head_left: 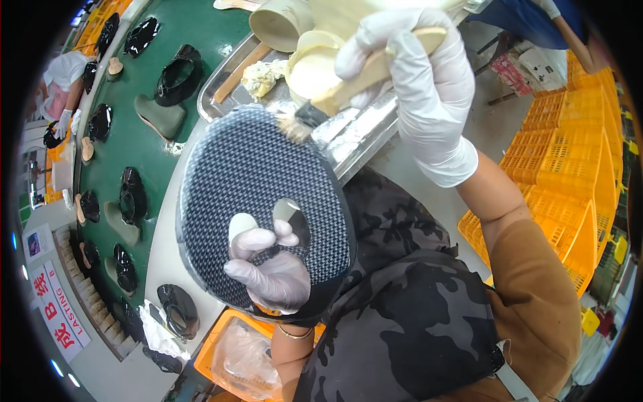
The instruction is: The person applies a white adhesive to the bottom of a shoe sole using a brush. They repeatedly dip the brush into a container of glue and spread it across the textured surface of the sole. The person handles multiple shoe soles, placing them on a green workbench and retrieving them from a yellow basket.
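My left hand (278,278), in a white glove, grips a black-and-white woven shoe upper (254,164) from below. Its fingers curl through the opening, beside a shiny black lining. The upper is tilted so that its broad woven face shows. My gloved right hand (425,87) is closed round the wooden handle of a brush (362,84). The pale bristles touch or nearly touch the rim at the upper's top. Just behind the brush, a cream-coated pot (313,63) holds a whitish paste. A dried, crusty lump (262,77) sits beside the pot.
The metal tray (375,130) bears the pot, with a wooden stick (241,72) at its left. Shiny black shoe uppers (179,75) and grey-green soles (161,115) lie along the green conveyor (151,151). Orange crates (569,174) stand right; an orange bin (221,335) stands below. Other people work at the edges.
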Demonstrator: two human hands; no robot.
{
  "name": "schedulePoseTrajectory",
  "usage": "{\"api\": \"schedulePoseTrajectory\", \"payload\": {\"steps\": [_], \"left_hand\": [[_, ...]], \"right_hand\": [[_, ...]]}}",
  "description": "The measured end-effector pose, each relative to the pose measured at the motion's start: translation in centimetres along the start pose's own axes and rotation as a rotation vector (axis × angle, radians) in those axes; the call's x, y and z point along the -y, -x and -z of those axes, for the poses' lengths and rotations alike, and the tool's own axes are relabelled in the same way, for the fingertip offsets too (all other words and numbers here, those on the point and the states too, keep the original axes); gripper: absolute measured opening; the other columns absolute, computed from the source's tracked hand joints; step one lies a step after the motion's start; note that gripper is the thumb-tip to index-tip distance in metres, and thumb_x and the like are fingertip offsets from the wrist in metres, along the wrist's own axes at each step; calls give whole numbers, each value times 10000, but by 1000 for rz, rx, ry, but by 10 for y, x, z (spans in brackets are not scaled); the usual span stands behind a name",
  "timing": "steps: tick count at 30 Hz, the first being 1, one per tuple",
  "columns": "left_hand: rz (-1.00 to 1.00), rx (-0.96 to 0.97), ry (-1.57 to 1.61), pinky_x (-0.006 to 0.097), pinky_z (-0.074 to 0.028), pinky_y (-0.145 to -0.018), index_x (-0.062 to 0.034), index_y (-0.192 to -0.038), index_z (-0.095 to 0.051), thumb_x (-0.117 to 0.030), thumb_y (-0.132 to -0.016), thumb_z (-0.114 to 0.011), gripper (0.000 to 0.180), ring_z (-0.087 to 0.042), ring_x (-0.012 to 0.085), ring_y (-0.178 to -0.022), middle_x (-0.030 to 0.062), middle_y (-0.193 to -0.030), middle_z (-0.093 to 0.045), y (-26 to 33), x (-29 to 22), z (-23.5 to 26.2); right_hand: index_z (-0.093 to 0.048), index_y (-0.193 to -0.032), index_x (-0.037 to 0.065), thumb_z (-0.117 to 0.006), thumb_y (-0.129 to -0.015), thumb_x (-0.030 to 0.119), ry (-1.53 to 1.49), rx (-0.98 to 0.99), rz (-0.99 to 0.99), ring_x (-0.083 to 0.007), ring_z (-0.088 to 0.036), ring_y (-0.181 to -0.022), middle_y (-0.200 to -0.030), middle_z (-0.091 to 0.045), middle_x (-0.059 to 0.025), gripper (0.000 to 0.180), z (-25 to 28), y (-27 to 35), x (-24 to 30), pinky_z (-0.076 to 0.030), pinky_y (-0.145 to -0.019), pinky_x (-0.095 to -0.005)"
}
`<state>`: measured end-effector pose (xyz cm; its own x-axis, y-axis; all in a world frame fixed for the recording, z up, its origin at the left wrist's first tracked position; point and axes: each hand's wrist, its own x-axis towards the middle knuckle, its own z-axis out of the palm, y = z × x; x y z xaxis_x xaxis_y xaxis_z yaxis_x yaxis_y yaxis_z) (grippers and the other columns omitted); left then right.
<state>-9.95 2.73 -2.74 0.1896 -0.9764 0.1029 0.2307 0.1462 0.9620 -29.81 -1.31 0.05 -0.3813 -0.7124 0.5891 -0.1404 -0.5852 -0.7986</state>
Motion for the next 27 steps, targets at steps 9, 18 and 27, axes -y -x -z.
{"api": "schedulePoseTrajectory", "payload": {"steps": [9,18,27], "left_hand": [[-185,-23,35,228,-452,-609,-3,-840,-545,-434,-952,-285,516,-507,172,-637,139,-826,-568,-13,19,2],[-509,55,-92,269,-436,-554,16,-836,-502,-452,-948,-269,535,-486,208,-662,118,-898,-451,-25,22,3],[-724,48,-419,334,-466,-805,3,-1032,-492,-469,-952,-198,562,-544,203,-784,92,-958,-542,-29,37,25]], "right_hand": [[-442,-962,32,-382,-950,216,-199,73,-453,-101,-515,-520,-754,-575,-126,194,15,38,19,-412,-434,-179],[-393,-1075,48,-485,-903,122,-259,51,-398,-122,-526,-570,-814,-558,-135,209,-1,37,12,-440,-463,-189],[-461,-1002,18,-499,-877,115,-233,79,-472,-111,-501,-520,-765,-569,-118,164,2,25,39,-430,-457,-197]]}}
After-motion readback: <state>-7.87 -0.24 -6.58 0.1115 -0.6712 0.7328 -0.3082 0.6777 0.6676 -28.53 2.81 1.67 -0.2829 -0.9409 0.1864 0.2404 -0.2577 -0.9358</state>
